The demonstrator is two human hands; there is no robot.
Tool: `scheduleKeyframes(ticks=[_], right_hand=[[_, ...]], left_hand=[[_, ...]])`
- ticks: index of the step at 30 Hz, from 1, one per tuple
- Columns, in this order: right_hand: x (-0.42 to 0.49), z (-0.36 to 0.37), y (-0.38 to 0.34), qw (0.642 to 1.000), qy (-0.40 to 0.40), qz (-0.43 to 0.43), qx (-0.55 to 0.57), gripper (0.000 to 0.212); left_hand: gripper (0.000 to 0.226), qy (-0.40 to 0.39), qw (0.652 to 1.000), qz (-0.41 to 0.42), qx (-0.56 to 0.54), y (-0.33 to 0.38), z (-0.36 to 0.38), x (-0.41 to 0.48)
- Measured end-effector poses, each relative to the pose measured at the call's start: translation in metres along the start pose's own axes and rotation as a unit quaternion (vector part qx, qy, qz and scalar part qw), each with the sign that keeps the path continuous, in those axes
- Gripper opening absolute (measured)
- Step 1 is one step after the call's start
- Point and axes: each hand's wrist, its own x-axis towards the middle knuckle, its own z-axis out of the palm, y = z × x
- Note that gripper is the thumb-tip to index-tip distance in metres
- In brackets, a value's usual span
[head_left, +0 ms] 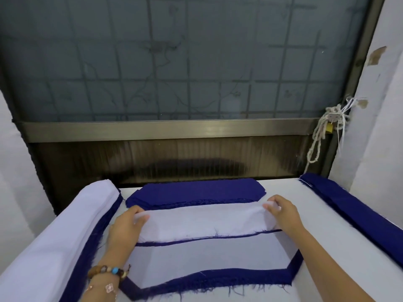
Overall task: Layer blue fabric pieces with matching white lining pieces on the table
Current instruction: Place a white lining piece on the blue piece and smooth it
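A white lining piece [202,221] is stretched between my hands just above the table. My left hand [126,225] pinches its left end and my right hand [281,212] pinches its right end. Under its near edge a thin blue fabric edge [207,238] shows. Below lies another white lining [209,256] on a blue fabric piece [213,279] with frayed edges, close to me. A stack of blue fabric pieces [196,192] sits behind my hands at the back of the table.
A long pile of white cloth [65,232] over blue cloth runs along the left side. A folded blue stack [353,214] lies along the right. The white table [290,190] ends at a window frame; a cord [320,136] hangs at the right.
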Motion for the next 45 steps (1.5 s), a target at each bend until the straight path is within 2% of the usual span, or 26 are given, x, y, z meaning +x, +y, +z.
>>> scheduleKeyframes(ticks=[4, 6, 10, 15, 18, 23, 24, 27, 29, 34, 40, 45], right_hand=[[0.001, -0.009, -0.013, 0.992, 0.097, 0.0, 0.085, 0.012], [0.0, -0.014, -0.018, 0.987, 0.118, 0.0, 0.113, 0.013], [-0.009, -0.022, -0.021, 0.987, 0.117, 0.014, 0.105, 0.012], [-0.028, -0.026, -0.006, 0.994, 0.09, 0.024, 0.059, 0.01], [-0.041, -0.025, 0.006, 0.997, 0.07, 0.033, 0.029, 0.011], [-0.069, -0.019, 0.03, 0.999, 0.047, 0.011, 0.0, 0.014], [-0.075, -0.017, 0.035, 0.999, 0.041, 0.003, -0.005, 0.014], [-0.084, -0.013, 0.043, 0.999, 0.044, 0.008, 0.019, 0.012], [-0.085, -0.014, 0.044, 0.998, 0.049, 0.012, 0.029, 0.012], [-0.084, -0.015, 0.043, 0.996, 0.078, 0.026, 0.017, 0.02], [-0.081, -0.015, 0.041, 0.994, 0.095, 0.057, -0.025, 0.022], [-0.083, -0.012, 0.036, 0.992, 0.104, 0.038, -0.064, 0.015]], left_hand=[[0.005, 0.049, 0.994, 0.01, -0.099, 0.013, -0.02, 0.002], [0.01, 0.069, 0.988, 0.013, -0.137, 0.019, -0.031, 0.0], [0.023, 0.089, 0.987, -0.026, -0.13, 0.026, -0.041, -0.016], [0.029, 0.028, 0.989, -0.064, -0.129, 0.014, -0.047, -0.037], [0.042, 0.017, 0.989, -0.091, -0.115, 0.007, -0.048, -0.049], [0.02, 0.009, 0.993, -0.074, -0.089, -0.003, -0.037, -0.074], [0.022, 0.01, 0.992, -0.081, -0.1, -0.003, -0.034, -0.08], [0.052, 0.034, 0.992, -0.098, -0.073, 0.001, -0.03, -0.088], [0.062, 0.048, 0.991, -0.105, -0.06, 0.003, -0.028, -0.089], [0.054, 0.051, 0.991, -0.115, -0.047, 0.002, -0.025, -0.093], [0.037, 0.039, 0.995, -0.086, -0.044, -0.002, -0.025, -0.097], [0.033, 0.052, 0.997, -0.052, -0.001, -0.003, -0.025, -0.097]])
